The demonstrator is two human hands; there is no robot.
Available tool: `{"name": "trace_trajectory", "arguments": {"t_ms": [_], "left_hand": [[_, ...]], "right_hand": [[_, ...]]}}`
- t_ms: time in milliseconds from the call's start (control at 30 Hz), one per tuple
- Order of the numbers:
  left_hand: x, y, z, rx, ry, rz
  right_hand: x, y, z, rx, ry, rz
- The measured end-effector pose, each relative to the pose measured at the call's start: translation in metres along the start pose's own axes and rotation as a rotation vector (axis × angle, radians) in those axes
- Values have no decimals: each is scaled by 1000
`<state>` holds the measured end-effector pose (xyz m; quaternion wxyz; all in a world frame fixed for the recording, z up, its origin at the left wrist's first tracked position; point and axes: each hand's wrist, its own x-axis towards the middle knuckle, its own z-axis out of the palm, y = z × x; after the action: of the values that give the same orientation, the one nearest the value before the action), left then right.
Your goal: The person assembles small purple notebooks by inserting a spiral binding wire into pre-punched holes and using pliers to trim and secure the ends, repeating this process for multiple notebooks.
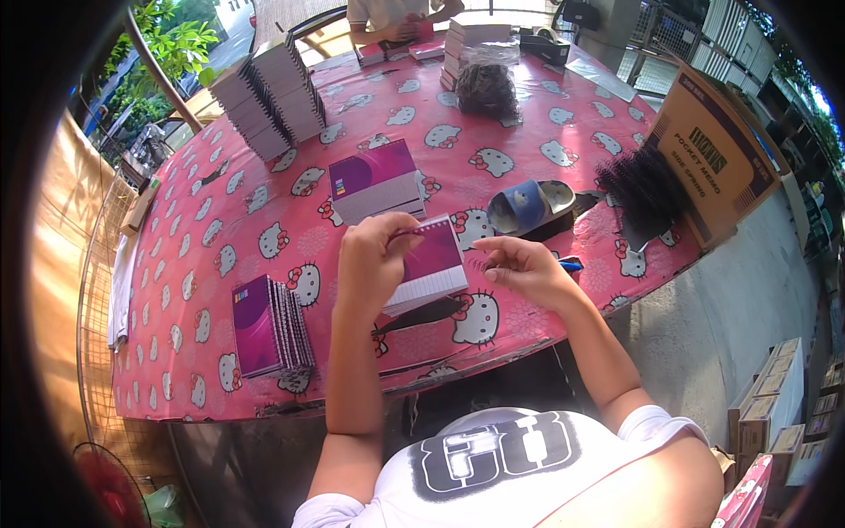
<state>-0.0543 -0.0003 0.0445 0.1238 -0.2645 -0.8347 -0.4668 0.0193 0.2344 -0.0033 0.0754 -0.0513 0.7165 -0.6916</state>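
Note:
A small notepad [431, 266] with a purple cover and lined lower part lies in front of me, a row of holes along its top edge. My left hand [378, 251] is closed at the pad's upper left corner, its fingertips pinched; what they hold is hidden. Just right of the pad, my right hand [526, 268] is also pinched, and anything in it is too small to make out. A blue pen-like thing [570, 264] shows behind that hand. Beyond the pad lies a stack of similar purple and lined pads [378, 179].
Spiral-bound notepads [268, 326] are stacked at the left. Taller stacks [268, 97] stand at far left. A blue slipper [531, 207], black wire coils [647, 189] and an open cardboard box [717, 158] are on the right. Another person [400, 22] sits across the table [185, 352].

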Motion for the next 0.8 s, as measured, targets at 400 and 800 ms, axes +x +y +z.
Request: {"name": "trace_trajectory", "arguments": {"t_ms": [400,800], "left_hand": [[1,-6,12,-119,-142,-356],[-35,7,30,545,307,108]], "right_hand": [[-11,-2,-1,25,-32,90],[-3,-11,44,64,-166,23]]}}
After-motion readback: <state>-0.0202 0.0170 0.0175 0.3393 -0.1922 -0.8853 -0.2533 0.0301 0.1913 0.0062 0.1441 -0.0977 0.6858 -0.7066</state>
